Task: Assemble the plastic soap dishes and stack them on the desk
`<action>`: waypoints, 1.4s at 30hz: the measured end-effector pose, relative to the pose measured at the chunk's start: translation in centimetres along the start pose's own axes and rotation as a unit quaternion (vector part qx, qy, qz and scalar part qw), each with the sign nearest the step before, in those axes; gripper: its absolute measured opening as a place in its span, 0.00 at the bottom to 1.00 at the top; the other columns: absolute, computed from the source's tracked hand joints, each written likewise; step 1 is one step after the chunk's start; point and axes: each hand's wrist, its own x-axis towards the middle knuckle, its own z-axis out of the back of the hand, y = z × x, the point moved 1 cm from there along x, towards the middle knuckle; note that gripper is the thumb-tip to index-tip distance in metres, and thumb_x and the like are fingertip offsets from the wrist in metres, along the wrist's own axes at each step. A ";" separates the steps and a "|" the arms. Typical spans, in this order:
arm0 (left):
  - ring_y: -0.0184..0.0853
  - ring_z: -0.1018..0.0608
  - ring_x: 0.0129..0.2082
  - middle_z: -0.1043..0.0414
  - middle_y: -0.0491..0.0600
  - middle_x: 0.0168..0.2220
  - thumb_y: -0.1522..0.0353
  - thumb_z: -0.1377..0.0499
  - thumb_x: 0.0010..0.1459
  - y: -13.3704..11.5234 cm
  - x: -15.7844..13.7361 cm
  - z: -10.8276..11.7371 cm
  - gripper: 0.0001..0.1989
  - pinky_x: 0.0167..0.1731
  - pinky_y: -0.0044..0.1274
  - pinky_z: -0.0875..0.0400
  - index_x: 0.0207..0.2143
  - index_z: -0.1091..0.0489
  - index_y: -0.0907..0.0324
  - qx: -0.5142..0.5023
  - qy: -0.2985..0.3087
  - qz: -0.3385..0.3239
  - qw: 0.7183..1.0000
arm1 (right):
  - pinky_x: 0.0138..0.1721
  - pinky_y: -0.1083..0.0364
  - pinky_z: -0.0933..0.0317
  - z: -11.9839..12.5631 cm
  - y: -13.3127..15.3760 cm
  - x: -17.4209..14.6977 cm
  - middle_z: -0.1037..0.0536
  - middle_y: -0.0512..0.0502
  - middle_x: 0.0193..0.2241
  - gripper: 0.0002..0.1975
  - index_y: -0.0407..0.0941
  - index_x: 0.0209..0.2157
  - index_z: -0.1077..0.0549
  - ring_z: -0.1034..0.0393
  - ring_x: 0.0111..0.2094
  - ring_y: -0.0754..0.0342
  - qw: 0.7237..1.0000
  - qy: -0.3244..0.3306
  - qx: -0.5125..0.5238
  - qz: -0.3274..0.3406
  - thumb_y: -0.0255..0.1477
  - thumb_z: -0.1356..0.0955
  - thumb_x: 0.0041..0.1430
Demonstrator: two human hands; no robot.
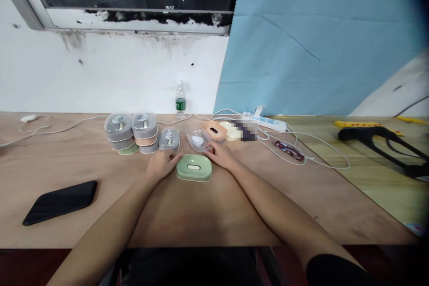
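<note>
A pale green soap dish (193,173) with a slot and a small whitish piece in its middle lies on the table between my hands. My left hand (161,164) rests at its left side, thumb stretched toward the dish's upper left corner, fingers loosely bent beside a grey soap box with a clear lid (169,137). My right hand (219,155) is at the dish's upper right, its fingertips pinching the near right edge of a loose clear plastic lid (192,136) with a white oval label. Just behind that lid sits an orange soap dish (217,132).
Stacked lidded boxes stand in two piles, a left pile (118,132) and a right pile (145,129). A water bottle (180,100) stands by the wall. A black phone (60,202) lies front left. White cables run to a power strip (268,122) at right.
</note>
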 end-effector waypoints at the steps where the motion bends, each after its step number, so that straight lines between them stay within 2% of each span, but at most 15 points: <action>1: 0.33 0.28 0.26 0.28 0.47 0.25 0.50 0.53 0.60 0.0 0.0 0.0 0.24 0.23 0.23 0.46 0.25 0.31 0.57 -0.008 -0.009 -0.004 1.000 | 0.28 0.58 0.46 0.0 -0.1 0.0 0.26 0.53 0.23 0.11 0.45 0.40 0.29 0.33 0.25 0.56 1.000 -0.012 0.009 -0.010 0.35 0.32 0.55; 3: 0.33 0.27 0.27 0.27 0.47 0.26 0.52 0.51 0.60 0.1 0.0 -0.1 0.21 0.24 0.22 0.44 0.30 0.28 0.56 -0.022 -0.030 -0.012 0.999 | 0.27 0.59 0.45 0.0 -0.2 0.0 0.29 0.55 0.22 0.12 0.45 0.39 0.31 0.34 0.24 0.57 0.998 -0.044 0.026 -0.025 0.33 0.31 0.53; 6: 0.34 0.26 0.29 0.26 0.46 0.30 0.55 0.48 0.59 0.2 0.0 -0.3 0.17 0.27 0.22 0.39 0.44 0.30 0.53 -0.050 -0.069 -0.025 0.996 | 0.29 0.58 0.43 0.2 -0.2 -0.1 0.30 0.55 0.22 0.12 0.46 0.38 0.32 0.35 0.24 0.57 0.993 -0.107 0.052 -0.028 0.32 0.31 0.52; 9: 0.32 0.27 0.29 0.26 0.48 0.40 0.56 0.45 0.58 0.4 0.0 -0.6 0.27 0.30 0.23 0.35 0.58 0.42 0.53 -0.084 -0.112 -0.059 0.988 | 0.29 0.58 0.41 0.7 0.3 -0.6 0.31 0.54 0.22 0.14 0.45 0.41 0.31 0.36 0.24 0.57 0.983 -0.162 0.086 -0.006 0.36 0.31 0.54; 12: 0.29 0.29 0.27 0.30 0.51 0.49 0.56 0.45 0.58 0.3 -0.1 -0.5 0.32 0.32 0.23 0.33 0.63 0.49 0.53 -0.097 -0.131 -0.109 0.981 | 0.29 0.58 0.41 1.0 1.3 -1.2 0.30 0.52 0.22 0.19 0.45 0.44 0.30 0.37 0.23 0.57 0.981 -0.159 0.109 0.028 0.42 0.33 0.55; 15: 0.29 0.29 0.27 0.28 0.50 0.45 0.56 0.48 0.61 -0.1 -0.3 -0.1 0.28 0.34 0.23 0.33 0.61 0.44 0.55 -0.094 -0.109 -0.119 0.982 | 0.27 0.57 0.43 0.9 2.2 -1.7 0.31 0.51 0.21 0.22 0.43 0.41 0.28 0.38 0.22 0.57 0.982 -0.128 0.131 0.042 0.48 0.36 0.58; 17: 0.30 0.28 0.27 0.26 0.49 0.39 0.56 0.49 0.62 -0.4 -0.6 0.2 0.28 0.34 0.22 0.33 0.61 0.44 0.56 -0.097 -0.091 -0.091 0.987 | 0.26 0.57 0.44 0.9 2.4 -1.8 0.32 0.49 0.19 0.25 0.43 0.31 0.28 0.39 0.22 0.56 0.984 -0.120 0.129 0.043 0.50 0.40 0.60; 19: 0.31 0.27 0.28 0.26 0.47 0.33 0.56 0.50 0.62 -0.7 -0.8 0.5 0.29 0.34 0.22 0.34 0.62 0.46 0.57 -0.104 -0.077 -0.062 0.990 | 0.25 0.57 0.47 0.9 2.3 -1.7 0.34 0.49 0.17 0.29 0.44 0.21 0.34 0.41 0.21 0.57 0.986 -0.116 0.109 0.050 0.51 0.45 0.61; 21: 0.32 0.26 0.29 0.26 0.47 0.30 0.56 0.52 0.63 -0.9 -0.9 0.7 0.28 0.34 0.23 0.34 0.61 0.44 0.58 -0.100 -0.057 -0.058 0.992 | 0.24 0.57 0.50 1.0 2.0 -1.6 0.38 0.50 0.16 0.30 0.44 0.16 0.40 0.44 0.20 0.58 0.989 -0.101 0.090 0.062 0.51 0.47 0.62; 24: 0.35 0.24 0.33 0.25 0.49 0.31 0.56 0.54 0.64 -0.7 -0.7 0.5 0.24 0.34 0.24 0.34 0.56 0.35 0.58 -0.080 -0.024 -0.069 0.994 | 0.24 0.57 0.52 1.1 1.6 -1.3 0.40 0.52 0.15 0.29 0.44 0.15 0.43 0.47 0.19 0.59 0.992 -0.042 0.077 0.089 0.50 0.44 0.61; 28: 0.39 0.24 0.42 0.24 0.51 0.44 0.56 0.56 0.64 -0.3 -0.3 -0.2 0.23 0.41 0.26 0.33 0.51 0.31 0.55 -0.068 0.049 -0.082 0.993 | 0.24 0.59 0.54 1.0 1.5 -0.9 0.43 0.55 0.14 0.27 0.44 0.15 0.44 0.48 0.19 0.61 0.988 0.068 0.062 0.127 0.48 0.37 0.57; 32: 0.40 0.25 0.47 0.27 0.51 0.50 0.55 0.58 0.65 -0.3 -0.2 -0.5 0.24 0.44 0.26 0.34 0.53 0.33 0.54 -0.061 0.079 -0.067 0.993 | 0.23 0.59 0.55 1.0 1.5 -0.8 0.43 0.56 0.14 0.27 0.43 0.15 0.44 0.48 0.19 0.62 0.986 0.089 0.063 0.122 0.48 0.37 0.56; 36: 0.41 0.24 0.45 0.25 0.51 0.46 0.53 0.60 0.65 -0.6 -0.2 -0.5 0.25 0.41 0.27 0.34 0.50 0.31 0.53 -0.047 0.086 -0.040 0.994 | 0.23 0.60 0.56 0.9 1.4 -0.8 0.43 0.56 0.15 0.27 0.43 0.16 0.44 0.48 0.19 0.62 0.986 0.102 0.068 0.113 0.48 0.37 0.57; 42: 0.40 0.24 0.36 0.23 0.53 0.36 0.51 0.63 0.64 -0.5 -0.1 -0.3 0.30 0.32 0.25 0.37 0.37 0.27 0.57 -0.014 0.087 -0.020 0.996 | 0.22 0.60 0.59 0.8 1.2 -0.6 0.47 0.57 0.15 0.26 0.43 0.16 0.45 0.52 0.19 0.63 0.983 0.133 0.095 0.086 0.48 0.37 0.58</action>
